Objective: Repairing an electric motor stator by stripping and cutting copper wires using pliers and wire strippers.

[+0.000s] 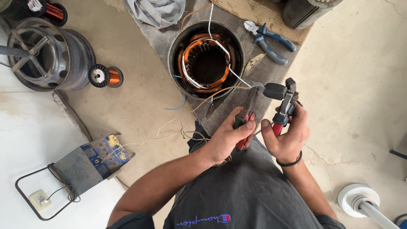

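My left hand (227,138) grips red-handled pliers (248,108) whose dark jaws point up toward a white sleeved wire (237,78). My right hand (288,135) holds a second red-and-grey-handled tool (285,106), its head up beside a dark cylindrical sleeve (274,90) on the wire end. The white wire and a bare copper wire (220,91) run from a motor stator (206,59) with copper windings, which stands on a grey board just beyond my hands.
Blue-handled pliers (269,40) lie on the board right of the stator. A metal motor housing (42,55) and a copper wire spool (106,76) sit at left. A blue-and-grey box (91,163) with a cable and a socket (40,199) lies lower left. A white fitting (358,199) lies lower right.
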